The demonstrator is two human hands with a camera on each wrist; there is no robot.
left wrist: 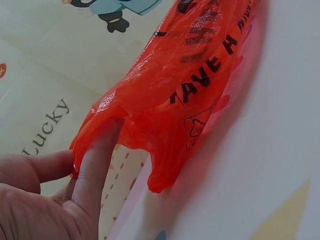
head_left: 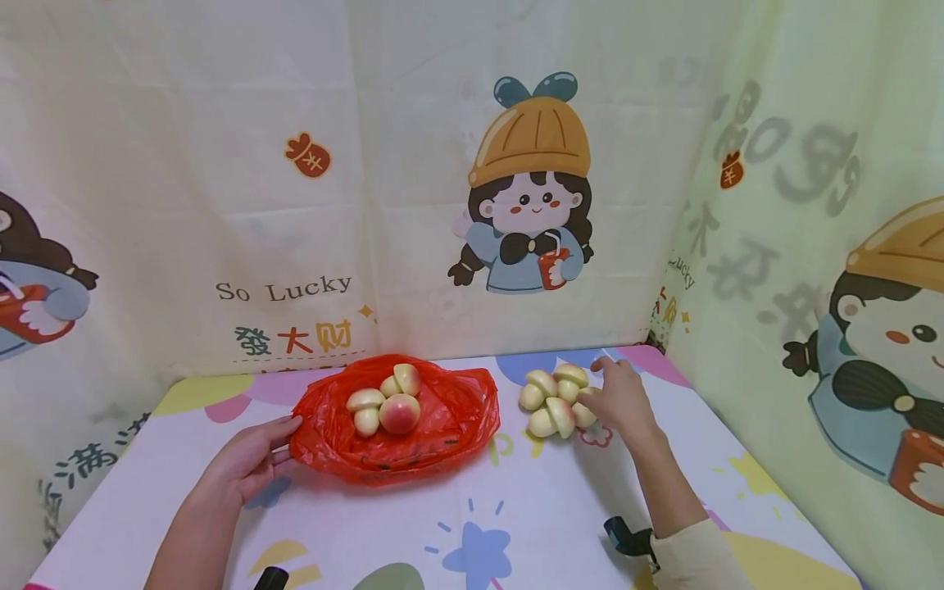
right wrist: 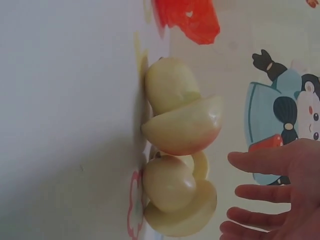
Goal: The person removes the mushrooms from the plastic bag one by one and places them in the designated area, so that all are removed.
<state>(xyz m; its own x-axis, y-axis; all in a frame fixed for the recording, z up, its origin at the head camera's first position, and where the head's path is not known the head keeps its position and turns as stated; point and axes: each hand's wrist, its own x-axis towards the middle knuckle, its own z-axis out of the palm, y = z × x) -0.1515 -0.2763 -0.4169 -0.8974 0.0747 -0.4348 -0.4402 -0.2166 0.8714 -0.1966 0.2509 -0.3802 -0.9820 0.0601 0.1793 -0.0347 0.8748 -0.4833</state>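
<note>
A red plastic bag (head_left: 457, 418) lies spread wide on the table, its mouth facing up. Inside it sit toy mushrooms (head_left: 365, 400), pale cream, one with a pinkish-red cap. My left hand (head_left: 247, 459) pinches the bag's left edge between thumb and fingers; in the left wrist view one finger reaches under the red film (left wrist: 200, 80). To the right of the bag, several more cream mushrooms (head_left: 559, 416) lie clustered on the table. Over their right side hovers my right hand (head_left: 622, 399), fingers spread, and the right wrist view shows a gap between its fingertips and the mushrooms (right wrist: 187, 127).
The table (head_left: 413, 533) wears a white cover printed with coloured shapes. Cream curtains (head_left: 413, 164) with cartoon figures stand behind it and along its sides. A black wrist-camera piece (head_left: 627, 537) juts out by the right forearm.
</note>
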